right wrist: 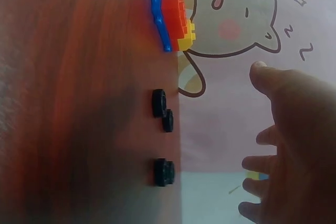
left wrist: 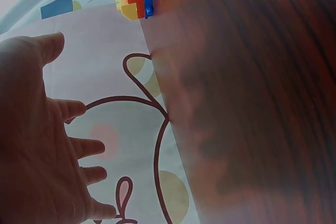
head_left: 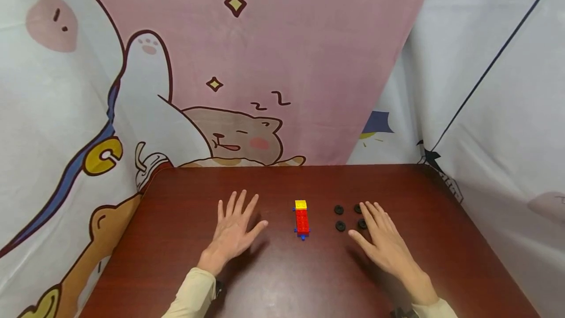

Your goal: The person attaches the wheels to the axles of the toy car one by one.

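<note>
On the table stands a small toy car body [head_left: 302, 221] of red bricks on a blue base, with a yellow brick [head_left: 300, 204] at its far end. Several black toy wheels [head_left: 340, 225] lie to its right; in the right wrist view the wheels [right wrist: 159, 103] stand apart from the car body [right wrist: 172, 20]. My left hand [head_left: 232, 232] is spread above the table left of the car body, holding nothing. My right hand [head_left: 386, 244], fingers straight, hovers beside the wheels and partly covers the rightmost ones in the head view. It holds nothing either.
The brown table [head_left: 273, 278] reaches back to a printed cloth [head_left: 309, 63] with cartoon animals. White cloth [head_left: 499, 112] hangs along the right side, and a dark cord [head_left: 494, 55] runs down it to the table's back right corner.
</note>
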A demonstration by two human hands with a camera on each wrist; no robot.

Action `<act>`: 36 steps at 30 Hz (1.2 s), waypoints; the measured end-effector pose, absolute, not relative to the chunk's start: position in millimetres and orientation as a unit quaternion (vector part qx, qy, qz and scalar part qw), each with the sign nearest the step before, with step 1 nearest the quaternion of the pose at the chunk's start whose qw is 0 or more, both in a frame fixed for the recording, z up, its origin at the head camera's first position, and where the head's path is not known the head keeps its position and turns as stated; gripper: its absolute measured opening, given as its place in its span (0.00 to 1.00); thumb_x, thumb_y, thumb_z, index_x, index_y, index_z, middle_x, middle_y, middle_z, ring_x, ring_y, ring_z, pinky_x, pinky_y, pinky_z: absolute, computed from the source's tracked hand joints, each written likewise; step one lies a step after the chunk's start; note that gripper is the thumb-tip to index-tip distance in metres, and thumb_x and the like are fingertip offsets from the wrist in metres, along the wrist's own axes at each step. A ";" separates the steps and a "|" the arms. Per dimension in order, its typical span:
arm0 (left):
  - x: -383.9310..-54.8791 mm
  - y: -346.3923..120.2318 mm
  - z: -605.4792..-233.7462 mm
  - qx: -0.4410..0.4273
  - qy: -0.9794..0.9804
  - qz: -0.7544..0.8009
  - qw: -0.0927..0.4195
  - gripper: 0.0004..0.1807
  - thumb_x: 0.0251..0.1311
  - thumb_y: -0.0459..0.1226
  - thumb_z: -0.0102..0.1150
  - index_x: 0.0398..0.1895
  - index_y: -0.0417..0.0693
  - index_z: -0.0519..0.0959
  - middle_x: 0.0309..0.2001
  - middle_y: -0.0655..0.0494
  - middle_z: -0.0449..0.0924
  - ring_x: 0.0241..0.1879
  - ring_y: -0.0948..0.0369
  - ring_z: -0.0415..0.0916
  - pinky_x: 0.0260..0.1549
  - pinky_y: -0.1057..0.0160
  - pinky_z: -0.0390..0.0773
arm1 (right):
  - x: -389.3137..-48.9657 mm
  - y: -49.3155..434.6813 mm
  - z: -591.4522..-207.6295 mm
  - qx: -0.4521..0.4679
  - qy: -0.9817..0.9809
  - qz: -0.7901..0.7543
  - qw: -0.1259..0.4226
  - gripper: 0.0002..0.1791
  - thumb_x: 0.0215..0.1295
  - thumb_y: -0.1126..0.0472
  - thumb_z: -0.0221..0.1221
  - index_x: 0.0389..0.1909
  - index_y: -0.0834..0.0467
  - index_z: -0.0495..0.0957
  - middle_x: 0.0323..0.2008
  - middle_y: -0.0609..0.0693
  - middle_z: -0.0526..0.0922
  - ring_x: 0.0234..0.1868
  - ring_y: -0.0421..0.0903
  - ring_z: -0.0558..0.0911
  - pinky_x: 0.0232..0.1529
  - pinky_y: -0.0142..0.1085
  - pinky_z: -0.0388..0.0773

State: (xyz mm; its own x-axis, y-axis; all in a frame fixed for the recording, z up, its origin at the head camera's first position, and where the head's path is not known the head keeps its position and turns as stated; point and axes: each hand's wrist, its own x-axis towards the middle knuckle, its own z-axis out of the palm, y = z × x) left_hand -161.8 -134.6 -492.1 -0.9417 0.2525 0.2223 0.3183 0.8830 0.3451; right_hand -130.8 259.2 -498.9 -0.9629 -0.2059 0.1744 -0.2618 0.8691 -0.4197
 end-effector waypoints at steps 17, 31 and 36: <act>-155.4 -131.8 -497.9 -0.113 -0.960 -0.256 0.016 0.40 0.67 0.66 0.43 0.74 0.53 0.65 0.72 0.45 0.66 0.72 0.45 0.62 0.68 0.39 0.61 | -121.4 256.2 -520.7 0.046 -0.936 0.345 0.059 0.38 0.71 0.43 0.57 0.73 0.61 0.61 0.66 0.63 0.69 0.60 0.62 0.74 0.56 0.62 0.71; -158.7 -98.9 -498.4 -0.049 -0.936 -0.348 0.007 0.33 0.69 0.67 0.39 0.41 0.53 0.83 0.31 0.59 0.85 0.32 0.59 0.81 0.36 0.55 0.79 | -120.7 235.3 -546.1 -0.050 -0.900 0.430 0.041 0.30 0.71 0.44 0.57 0.65 0.60 0.71 0.56 0.55 0.82 0.50 0.41 0.79 0.46 0.28 0.76; -163.4 -73.3 -501.8 -0.043 -0.928 -0.370 -0.023 0.33 0.69 0.67 0.38 0.37 0.52 0.82 0.27 0.60 0.81 0.29 0.59 0.78 0.34 0.56 0.76 | -125.5 227.4 -547.9 -0.043 -0.900 0.431 0.053 0.31 0.71 0.45 0.58 0.64 0.63 0.71 0.56 0.58 0.80 0.53 0.50 0.80 0.47 0.31 0.77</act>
